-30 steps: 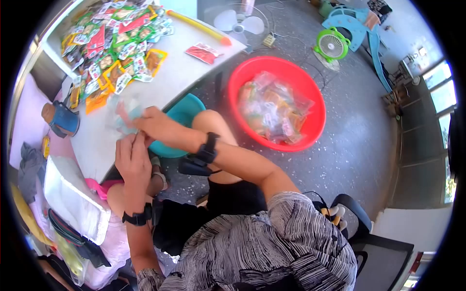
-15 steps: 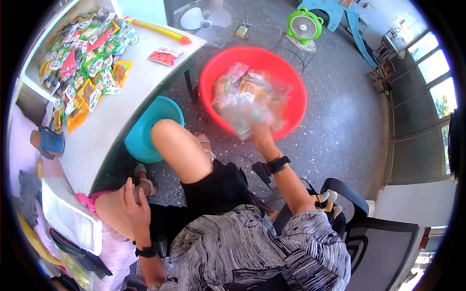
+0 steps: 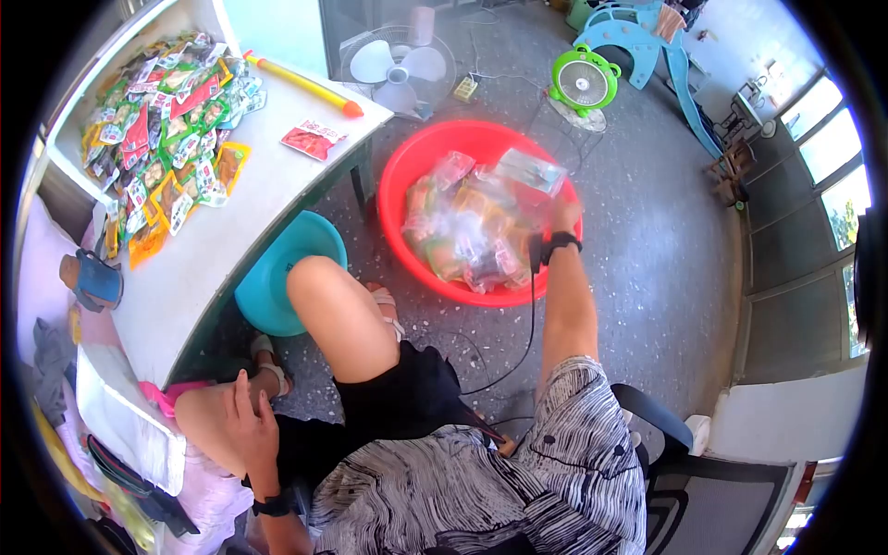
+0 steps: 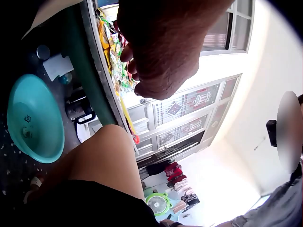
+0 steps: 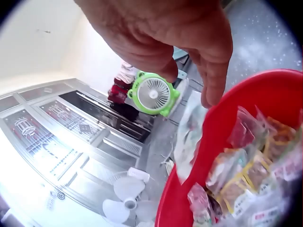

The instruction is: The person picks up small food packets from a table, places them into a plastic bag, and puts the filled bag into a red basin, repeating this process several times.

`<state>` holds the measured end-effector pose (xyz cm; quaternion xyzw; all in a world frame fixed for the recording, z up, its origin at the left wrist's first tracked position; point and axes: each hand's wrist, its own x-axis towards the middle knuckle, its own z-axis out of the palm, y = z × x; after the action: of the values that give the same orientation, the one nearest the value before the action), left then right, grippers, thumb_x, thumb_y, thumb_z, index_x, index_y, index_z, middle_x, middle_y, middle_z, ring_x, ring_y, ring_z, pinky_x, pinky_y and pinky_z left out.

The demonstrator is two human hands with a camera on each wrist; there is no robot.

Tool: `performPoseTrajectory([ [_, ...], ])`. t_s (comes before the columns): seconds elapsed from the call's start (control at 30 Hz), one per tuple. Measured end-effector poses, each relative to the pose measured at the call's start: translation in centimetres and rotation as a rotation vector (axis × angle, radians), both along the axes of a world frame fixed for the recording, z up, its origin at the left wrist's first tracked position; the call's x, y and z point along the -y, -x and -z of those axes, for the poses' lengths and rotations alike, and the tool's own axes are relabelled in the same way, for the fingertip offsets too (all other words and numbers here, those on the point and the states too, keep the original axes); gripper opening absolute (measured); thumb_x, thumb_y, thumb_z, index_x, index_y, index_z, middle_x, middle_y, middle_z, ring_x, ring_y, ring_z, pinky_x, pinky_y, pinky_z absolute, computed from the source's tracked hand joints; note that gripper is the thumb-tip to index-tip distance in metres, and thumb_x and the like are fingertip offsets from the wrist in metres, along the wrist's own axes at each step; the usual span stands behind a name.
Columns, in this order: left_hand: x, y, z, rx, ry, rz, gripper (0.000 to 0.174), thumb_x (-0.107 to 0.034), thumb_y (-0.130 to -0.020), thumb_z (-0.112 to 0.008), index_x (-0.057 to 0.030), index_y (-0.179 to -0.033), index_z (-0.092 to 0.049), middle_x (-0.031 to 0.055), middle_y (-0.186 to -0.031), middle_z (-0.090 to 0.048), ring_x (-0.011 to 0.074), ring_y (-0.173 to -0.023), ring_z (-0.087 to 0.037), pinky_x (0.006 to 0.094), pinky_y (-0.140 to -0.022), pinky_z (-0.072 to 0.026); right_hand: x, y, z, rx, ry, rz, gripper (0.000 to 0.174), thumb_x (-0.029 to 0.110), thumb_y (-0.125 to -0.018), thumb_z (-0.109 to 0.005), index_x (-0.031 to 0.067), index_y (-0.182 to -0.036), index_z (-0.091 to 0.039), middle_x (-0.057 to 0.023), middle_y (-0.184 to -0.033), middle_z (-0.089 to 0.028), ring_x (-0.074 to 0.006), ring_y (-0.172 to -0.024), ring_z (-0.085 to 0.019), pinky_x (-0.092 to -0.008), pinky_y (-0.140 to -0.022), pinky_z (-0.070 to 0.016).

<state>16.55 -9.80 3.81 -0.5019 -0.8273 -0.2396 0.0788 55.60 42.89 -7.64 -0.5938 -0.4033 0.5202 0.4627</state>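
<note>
In the head view my right hand (image 3: 562,218) is at the right edge of the red tub (image 3: 392,199), slightly blurred. In the right wrist view its fingers point down, thumb and fingertips apart, with a pale clear packet (image 5: 188,137) right below the fingertips. From above, that packet (image 3: 530,171) overlaps the tub's far right side. Clear bags of small snack packets (image 3: 472,227) are heaped inside the tub. My left hand (image 3: 250,427) is over the left thigh, fingers loosely extended, holding nothing.
A white table (image 3: 176,314) at the left bears a pile of colourful snack packets (image 3: 171,120), one red packet (image 3: 313,139), and a yellow tube (image 3: 310,88). A teal basin (image 3: 254,296) is on the floor beside it. Fans (image 3: 585,81) stand beyond the tub.
My right hand has gone from the table to the red tub, then to its right edge. The pale packet is now over the tub. My left hand has dropped back to the thigh.
</note>
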Motion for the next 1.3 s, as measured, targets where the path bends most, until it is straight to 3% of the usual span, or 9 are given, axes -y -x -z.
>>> performPoseTrajectory([
  [0.23,1.0,-0.1,0.7,0.024,-0.010,0.017,0.041,0.000,-0.083,-0.060,0.0006,-0.123,-0.053,0.0220,-0.103,-0.056,0.0394,-0.091,-0.056,0.0434,-0.077,-0.0475,12.6,7.9,6.5,0.173,0.182,-0.543,0.028,0.023,-0.089,-0.055,-0.0047,-0.093,-0.060,-0.0147,-0.081,-0.067,-0.0218,-0.069,-0.067,-0.0337,-0.054,-0.0545],
  [0.37,2.5,1.0,0.7,-0.021,-0.080,-0.018,0.039,0.000,-0.082,-0.060,-0.0002,-0.121,-0.056,0.0199,-0.100,-0.057,0.0376,-0.088,-0.057,0.0419,-0.076,-0.0478,15.0,12.6,2.0,0.056,0.164,-0.755,0.028,0.023,-0.092,-0.052,-0.0027,-0.100,-0.060,-0.0108,-0.079,-0.065,-0.0180,-0.061,-0.063,-0.0304,-0.054,-0.0534],
  [0.5,4.8,2.8,-0.1,-0.051,-0.227,-0.095,0.041,0.001,-0.077,-0.064,-0.0008,-0.118,-0.058,0.0180,-0.098,-0.057,0.0362,-0.087,-0.057,0.0424,-0.075,-0.0484,14.7,18.2,-5.7,0.140,-0.041,-0.913,0.034,0.024,-0.096,-0.049,-0.0016,-0.118,-0.055,-0.0117,-0.091,-0.067,-0.0174,-0.073,-0.066,-0.0284,-0.063,-0.0544],
  [0.77,16.1,12.5,-2.6,-0.357,-0.386,-0.669,0.032,0.001,-0.075,-0.062,-0.0008,-0.107,-0.062,0.0192,-0.094,-0.058,0.0374,-0.086,-0.057,0.0420,-0.074,-0.0471,23.8,29.1,-20.5,0.013,-0.386,-1.297,0.028,0.017,-0.097,-0.052,-0.0023,-0.117,-0.058,-0.0102,-0.091,-0.068,-0.0132,-0.075,-0.065,-0.0239,-0.066,-0.0523],
  [0.9,21.2,20.4,-2.1,-0.427,-0.210,-0.797,0.029,-0.003,-0.077,-0.062,-0.0028,-0.106,-0.064,0.0136,-0.094,-0.059,0.0348,-0.089,-0.055,0.0424,-0.075,-0.0459,28.1,33.1,-24.3,-0.028,-0.444,-1.440,0.028,0.016,-0.096,-0.052,-0.0018,-0.117,-0.058,-0.0110,-0.091,-0.069,-0.0133,-0.073,-0.064,-0.0244,-0.067,-0.0522],
  [1.03,23.3,26.4,1.2,-0.138,0.503,-0.986,0.021,-0.022,-0.078,-0.059,-0.0097,-0.091,-0.071,0.0126,-0.100,-0.062,0.0313,-0.098,-0.056,0.0500,-0.082,-0.0413,30.7,37.5,-25.9,-0.108,-0.461,-1.557,0.025,0.011,-0.095,-0.052,-0.0014,-0.116,-0.058,-0.0114,-0.090,-0.069,-0.0135,-0.074,-0.065,-0.0243,-0.068,-0.0521],
  [1.13,23.7,27.6,-0.1,0.138,0.407,-0.924,0.019,-0.024,-0.074,-0.059,-0.0112,-0.079,-0.072,0.0113,-0.088,-0.067,0.0298,-0.090,-0.062,0.0506,-0.082,-0.0402,31.5,40.4,-25.5,-0.146,-0.453,-1.617,0.024,0.011,-0.095,-0.053,-0.0016,-0.115,-0.058,-0.0112,-0.090,-0.069,-0.0136,-0.072,-0.065,-0.0240,-0.066,-0.0521],
  [1.17,24.2,27.9,1.1,-0.061,0.258,-0.929,0.016,-0.022,-0.071,-0.060,-0.0108,-0.072,-0.071,0.0095,-0.076,-0.068,0.0295,-0.081,-0.065,0.0482,-0.081,-0.0411,31.7,41.0,-25.0,-0.152,-0.441,-1.633,0.024,0.012,-0.095,-0.054,-0.0015,-0.114,-0.058,-0.0109,-0.090,-0.069,-0.0135,-0.071,-0.065,-0.0239,-0.066,-0.0521],
  [1.3,22.2,24.8,-2.7,-0.292,-0.057,-1.069,0.015,-0.017,-0.078,-0.063,-0.0044,-0.075,-0.069,0.0137,-0.078,-0.064,0.0347,-0.071,-0.062,0.0431,-0.065,-0.0484,31.4,43.1,-22.5,-0.126,-0.323,-1.688,0.024,0.015,-0.095,-0.053,-0.0009,-0.113,-0.058,-0.0093,-0.087,-0.068,-0.0127,-0.072,-0.065,-0.0234,-0.063,-0.0517],
])
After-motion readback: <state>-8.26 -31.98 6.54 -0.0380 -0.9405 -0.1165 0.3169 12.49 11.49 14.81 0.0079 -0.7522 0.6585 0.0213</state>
